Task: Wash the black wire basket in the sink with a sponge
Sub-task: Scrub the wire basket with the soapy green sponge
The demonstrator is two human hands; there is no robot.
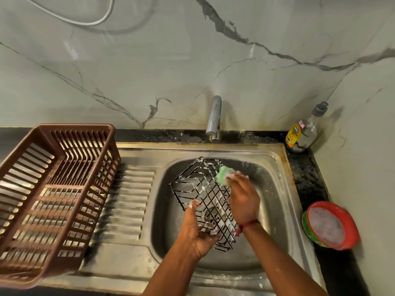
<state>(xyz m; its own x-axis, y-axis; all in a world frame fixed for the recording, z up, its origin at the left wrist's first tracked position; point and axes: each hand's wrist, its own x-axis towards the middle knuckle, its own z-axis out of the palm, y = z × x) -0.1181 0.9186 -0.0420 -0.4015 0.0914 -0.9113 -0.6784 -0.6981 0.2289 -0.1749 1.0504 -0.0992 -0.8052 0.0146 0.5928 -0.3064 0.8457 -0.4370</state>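
The black wire basket (197,186), streaked with white foam, hangs tilted over the steel sink (275,189). My left hand (197,233) grips its near end from below, thumb hooked over a wire. My right hand (242,199) holds a green sponge (223,175) against the basket's far right side. The sponge is blurred and partly hidden by my fingers.
A chrome tap (214,117) stands behind the basin. A brown plastic dish rack (57,189) sits on the ribbed drainboard (130,199) at left. A dish soap bottle (303,133) stands in the back right corner. A red tub of soap paste (331,225) rests on the right counter.
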